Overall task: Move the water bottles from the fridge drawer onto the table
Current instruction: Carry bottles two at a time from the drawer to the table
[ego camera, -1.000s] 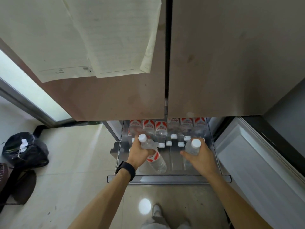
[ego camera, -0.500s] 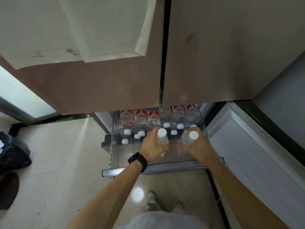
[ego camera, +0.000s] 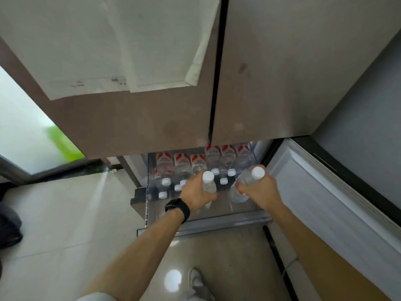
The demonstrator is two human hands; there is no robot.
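From the head camera I see the pulled-out fridge drawer (ego camera: 217, 222) with its clear plastic walls and glossy metal front rail, holding rows of transparent, white-capped water bottles (ego camera: 182, 168) with red-and-white labels. My left hand (ego camera: 196, 195), a black watch (ego camera: 178, 208) on its wrist, has its grip clenched around one clear bottle (ego camera: 208, 184), cap up, above the drawer. My right hand (ego camera: 259, 190) grasps a second bottle (ego camera: 244, 185), tilted with its cap pointing up and right.

drawer front (ego camera: 204, 224) bare; upright bottles (ego camera: 182, 168) crowd its back under fridge doors (ego camera: 152, 118).
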